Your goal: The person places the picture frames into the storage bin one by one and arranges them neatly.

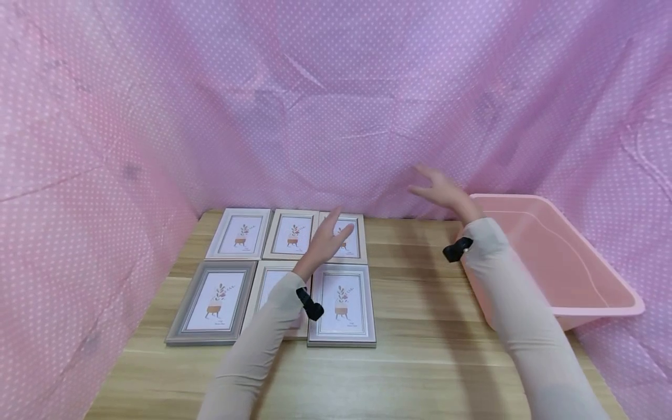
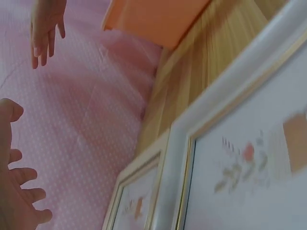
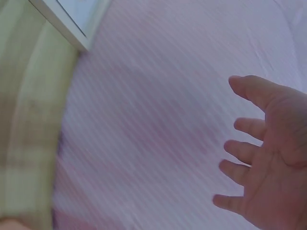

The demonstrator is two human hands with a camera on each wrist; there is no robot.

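Note:
My left hand (image 1: 325, 239) hovers over the picture frames, fingers apart and holding nothing. Below it, picture frames lie face up in two rows of three, each with a potted-plant print. At the front left is a grey frame (image 1: 178, 326); a silvery white frame (image 1: 342, 341) lies at the front right. The front middle frame (image 1: 265, 280) is partly hidden by my left arm, and the back right frame (image 1: 359, 233) partly by the hand. My right hand (image 1: 441, 189) is raised near the back curtain, left of a pink plastic bin, its fingers spread around nothing.
The pink bin (image 1: 556, 256) stands at the table's right side, partly behind my right arm. A pink dotted curtain (image 1: 341, 116) encloses the back and sides of the wooden table (image 1: 415, 350). Black straps (image 1: 310, 303) circle both wrists.

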